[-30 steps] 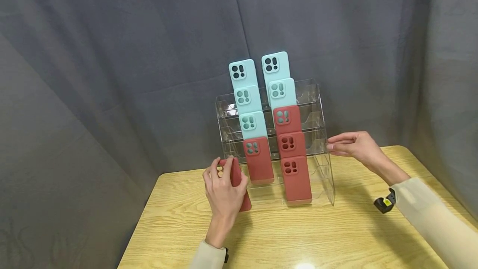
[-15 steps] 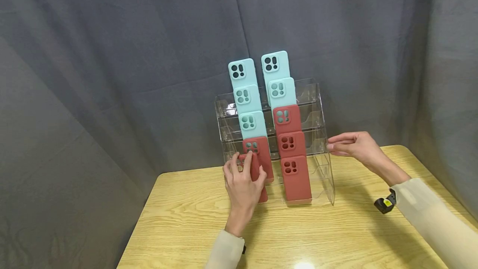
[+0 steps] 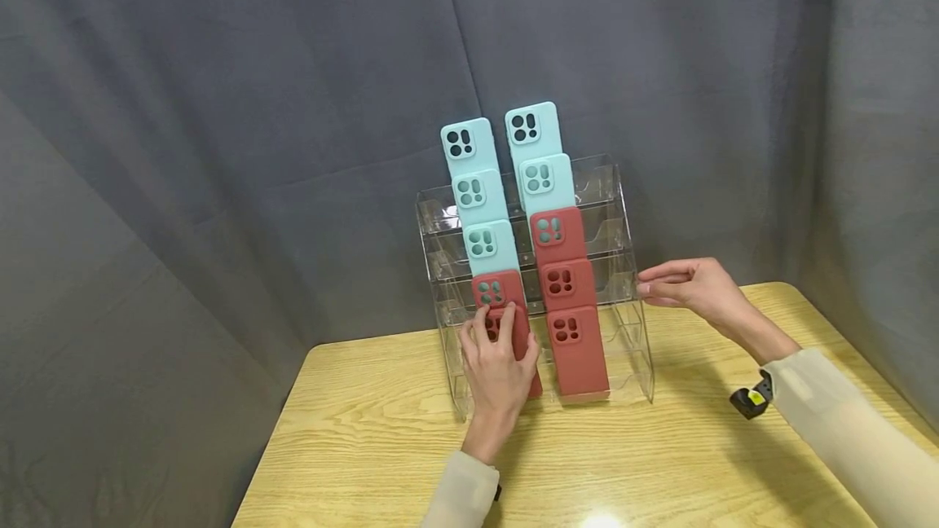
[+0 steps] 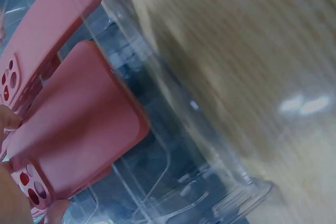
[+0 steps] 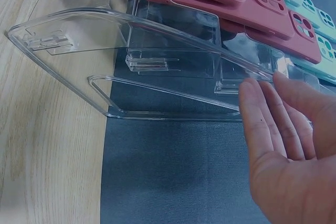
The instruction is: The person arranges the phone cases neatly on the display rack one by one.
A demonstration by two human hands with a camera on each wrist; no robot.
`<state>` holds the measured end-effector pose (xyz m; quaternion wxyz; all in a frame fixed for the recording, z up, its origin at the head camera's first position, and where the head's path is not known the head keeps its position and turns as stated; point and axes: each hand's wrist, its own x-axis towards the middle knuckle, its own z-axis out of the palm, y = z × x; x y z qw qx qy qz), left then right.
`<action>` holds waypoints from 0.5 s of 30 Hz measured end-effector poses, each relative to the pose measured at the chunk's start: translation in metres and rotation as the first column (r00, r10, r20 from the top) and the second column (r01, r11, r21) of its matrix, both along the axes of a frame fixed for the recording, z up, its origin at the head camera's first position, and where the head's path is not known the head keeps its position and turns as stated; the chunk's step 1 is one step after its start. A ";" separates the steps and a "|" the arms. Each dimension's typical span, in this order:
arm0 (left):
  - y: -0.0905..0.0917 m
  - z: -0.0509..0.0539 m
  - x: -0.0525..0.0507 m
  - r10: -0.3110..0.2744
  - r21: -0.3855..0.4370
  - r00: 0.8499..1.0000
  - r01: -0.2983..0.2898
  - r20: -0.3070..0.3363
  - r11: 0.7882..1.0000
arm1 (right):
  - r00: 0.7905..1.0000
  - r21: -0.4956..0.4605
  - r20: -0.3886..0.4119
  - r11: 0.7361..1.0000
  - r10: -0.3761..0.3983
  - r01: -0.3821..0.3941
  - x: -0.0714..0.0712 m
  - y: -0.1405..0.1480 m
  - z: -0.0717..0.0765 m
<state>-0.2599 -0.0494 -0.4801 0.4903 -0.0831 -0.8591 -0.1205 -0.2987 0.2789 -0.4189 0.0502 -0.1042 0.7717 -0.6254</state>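
Observation:
My left hand [image 3: 497,365] grips a red phone case [image 3: 522,334] by its camera-hole end, at the lowest tier of a clear acrylic display stand [image 3: 623,267]. In the left wrist view, fingertips [image 4: 56,211] lie along the edges of that case [image 4: 84,108], whose lower end is over the clear front ledge. Behind it leans another red case [image 3: 490,292]. My right hand [image 3: 697,288] pinches the stand's right side edge between thumb and fingers; in the right wrist view the clear side panel [image 5: 173,31] runs up to the fingertips.
Pale blue cases [image 3: 469,141] fill the upper tiers of the left column. The right column has pale blue cases [image 3: 534,125] above red ones [image 3: 579,361]. A wooden table [image 3: 352,422] carries the stand, and a grey curtain [image 3: 293,104] hangs behind.
My left hand has carried the red case rightward from beside the stand to the lowest tier of its left column. My right hand stays at the stand's side.

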 end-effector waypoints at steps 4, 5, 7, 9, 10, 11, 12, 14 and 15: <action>0.001 -0.005 0.000 0.007 0.002 1.000 -0.007 0.002 1.000 | 1.000 -0.012 -0.001 1.000 -0.001 0.001 0.001 -0.001 0.000; 0.001 -0.006 0.000 0.006 0.004 1.000 -0.006 0.002 1.000 | 1.000 -0.016 -0.002 1.000 0.000 0.000 0.001 -0.001 0.000; 0.002 -0.008 0.001 0.010 0.003 1.000 -0.010 0.008 1.000 | 1.000 -0.017 -0.004 1.000 0.002 -0.002 0.001 -0.001 0.000; 0.004 -0.009 0.002 0.013 -0.003 1.000 -0.013 0.023 1.000 | 1.000 -0.015 -0.007 1.000 0.002 -0.003 0.000 -0.001 0.000; 0.005 -0.010 0.003 0.015 -0.009 0.999 -0.014 0.033 1.000 | 1.000 -0.012 -0.008 1.000 0.002 -0.002 0.001 -0.001 0.000; 0.006 -0.011 0.003 0.018 -0.017 0.999 -0.018 0.042 1.000 | 1.000 -0.013 -0.007 1.000 0.001 -0.001 0.001 -0.001 0.000; 0.006 -0.012 0.004 0.024 -0.023 0.998 -0.023 0.050 0.999 | 1.000 -0.009 -0.005 1.000 0.000 0.000 0.001 -0.001 0.000; 0.007 -0.015 0.005 0.043 -0.034 0.997 -0.041 0.065 0.999 | 1.000 -0.011 0.000 1.000 -0.002 0.002 0.002 -0.001 0.000; 0.007 -0.016 0.006 0.052 -0.037 0.996 -0.050 0.070 0.998 | 1.000 -0.008 0.002 1.000 -0.002 0.003 0.003 -0.001 0.000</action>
